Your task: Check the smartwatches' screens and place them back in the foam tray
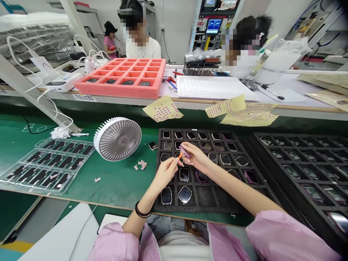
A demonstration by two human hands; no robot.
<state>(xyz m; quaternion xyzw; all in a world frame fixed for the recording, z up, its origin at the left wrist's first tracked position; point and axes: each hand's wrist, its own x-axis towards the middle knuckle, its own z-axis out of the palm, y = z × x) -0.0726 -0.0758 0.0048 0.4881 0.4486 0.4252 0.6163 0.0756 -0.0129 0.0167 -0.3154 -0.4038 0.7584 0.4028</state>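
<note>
Live from the head camera: the left hand [165, 173] is pinched closed, thumb pressed to fingers on a small orange-tipped tool [180, 156]; the right hand [196, 156] pinches a slim purple piece [184, 152] between thumb and fingertips; the tool's tip reaches that piece, touching or just short of it, I can't tell which; both are held right over the black foam tray [206, 197]; smartwatch bodies [184, 174] sit in its cells, directly below the hands; just right of that tray, a second black foam tray [299, 154] is loaded too; to its left, a white desk fan [117, 139] lies tilted back, a clear plastic tray [46, 165] of dark devices beyond; past its far edge lie yellow sticker sheets [163, 108]; farther back, a pink foam tray [119, 78] sits on the shelf, a co-worker [143, 49] seated behind it.
</note>
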